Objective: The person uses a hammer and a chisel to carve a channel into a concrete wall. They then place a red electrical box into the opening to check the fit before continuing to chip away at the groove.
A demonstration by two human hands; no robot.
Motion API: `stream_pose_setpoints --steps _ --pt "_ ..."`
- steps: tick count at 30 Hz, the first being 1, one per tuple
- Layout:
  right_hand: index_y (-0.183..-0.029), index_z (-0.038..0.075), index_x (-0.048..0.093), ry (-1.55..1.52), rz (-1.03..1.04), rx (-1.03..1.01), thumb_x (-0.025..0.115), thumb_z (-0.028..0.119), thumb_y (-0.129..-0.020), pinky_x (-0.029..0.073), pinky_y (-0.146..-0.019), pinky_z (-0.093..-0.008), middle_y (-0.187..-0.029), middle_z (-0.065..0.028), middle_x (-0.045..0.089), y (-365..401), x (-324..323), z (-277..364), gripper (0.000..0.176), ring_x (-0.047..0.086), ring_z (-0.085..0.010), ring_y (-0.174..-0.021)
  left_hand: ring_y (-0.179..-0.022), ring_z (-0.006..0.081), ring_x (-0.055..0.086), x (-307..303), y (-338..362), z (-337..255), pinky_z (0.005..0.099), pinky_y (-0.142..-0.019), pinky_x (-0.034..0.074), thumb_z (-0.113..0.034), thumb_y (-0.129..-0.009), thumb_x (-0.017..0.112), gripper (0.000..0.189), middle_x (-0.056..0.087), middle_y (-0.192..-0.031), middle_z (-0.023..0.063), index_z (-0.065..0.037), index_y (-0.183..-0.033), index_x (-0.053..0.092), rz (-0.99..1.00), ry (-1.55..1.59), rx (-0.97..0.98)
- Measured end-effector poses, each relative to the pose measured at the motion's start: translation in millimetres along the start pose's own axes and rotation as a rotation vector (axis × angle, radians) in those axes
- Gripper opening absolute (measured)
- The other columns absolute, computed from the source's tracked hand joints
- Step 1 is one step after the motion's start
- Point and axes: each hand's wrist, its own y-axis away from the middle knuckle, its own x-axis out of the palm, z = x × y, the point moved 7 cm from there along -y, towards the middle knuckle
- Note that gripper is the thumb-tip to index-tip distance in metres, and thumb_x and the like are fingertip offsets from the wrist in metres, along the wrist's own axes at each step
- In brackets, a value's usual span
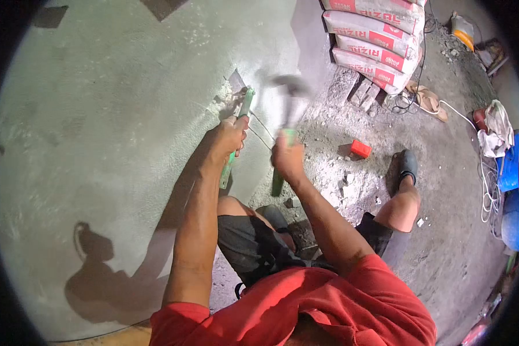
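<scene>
My left hand (230, 137) is wrapped round a long, flat green bar (245, 102) that has a hole near its lower end. The bar's upper end is beside a chipped, broken patch (224, 101) in the grey plastered wall (127, 115). To the right, my right hand (288, 157) grips a hammer (277, 183) by its green handle. The hammer's head is raised and smeared by motion, level with the bar's upper end. Thin straight lines are cut in the wall between both hands.
Stacked cement bags (372, 37) stand at the upper right, with wooden pieces (363, 94) below. A red box (360, 149) and rubble (347, 187) lie on the dusty floor near my feet. White cord (488, 196) and blue containers (510, 167) are at far right.
</scene>
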Motion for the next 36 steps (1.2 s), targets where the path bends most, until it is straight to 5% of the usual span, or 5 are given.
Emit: stream_pose_setpoints --steps 1,7,11,29,36 --pt "-0.100 -0.004 0.060 -0.001 0.215 0.238 0.057 0.043 -0.098 0.048 -0.051 -0.0391 -0.060 -0.0117 0.059 8.5 11.4 18.1 0.047 0.056 -0.0211 -0.050 -0.049 0.0099 0.044 1.1 -7.0 13.5 0.0285 -0.044 0.037 -0.039 -0.100 0.053 0.035 0.048 -0.067 -0.0018 -0.006 -0.093 0.058 -0.019 -0.105 -0.008" --pt "-0.096 -0.002 0.059 0.182 0.110 -0.082 0.057 0.047 -0.099 0.045 -0.046 -0.0343 -0.058 -0.0064 0.055 8.1 -26.9 97.6 0.050 0.054 -0.0169 -0.047 -0.050 0.0097 0.043 4.7 5.9 3.5 0.0281 -0.044 0.037 -0.046 -0.101 0.052 0.042 0.047 -0.068 -0.0019 -0.004 -0.099 0.058 0.043 0.176 -0.097" --pt "-0.086 0.004 0.053 -0.173 0.032 -0.089 0.052 0.044 -0.103 0.037 -0.041 -0.0269 -0.057 -0.0014 0.050 10.7 -69.0 135.3 0.043 0.048 -0.0100 -0.043 -0.049 0.0084 0.042 6.0 15.5 -11.7 0.0264 -0.042 0.034 -0.047 -0.102 0.053 0.043 0.046 -0.068 -0.0023 -0.004 -0.100 0.058 0.046 0.208 -0.095" --pt "-0.083 0.007 0.053 -0.247 -0.067 -0.341 0.053 0.042 -0.103 0.043 -0.045 -0.0275 -0.060 -0.0021 0.053 34.9 -68.1 158.6 0.040 0.052 -0.0104 -0.049 -0.050 0.0085 0.040 -7.7 41.3 -40.3 0.0272 -0.046 0.036 -0.044 -0.093 0.056 0.034 0.042 -0.063 -0.0046 -0.010 -0.094 0.054 0.006 0.276 -0.012" --pt "-0.093 -0.001 0.061 0.191 0.132 -0.048 0.062 0.036 -0.097 0.046 -0.049 -0.0323 -0.062 -0.0066 0.059 -5.7 -24.6 85.8 0.037 0.055 -0.0155 -0.051 -0.049 0.0080 0.041 -4.9 22.5 -21.7 0.0264 -0.045 0.037 -0.041 -0.096 0.055 0.030 0.044 -0.066 -0.0039 -0.011 -0.093 0.054 0.054 0.290 0.045"
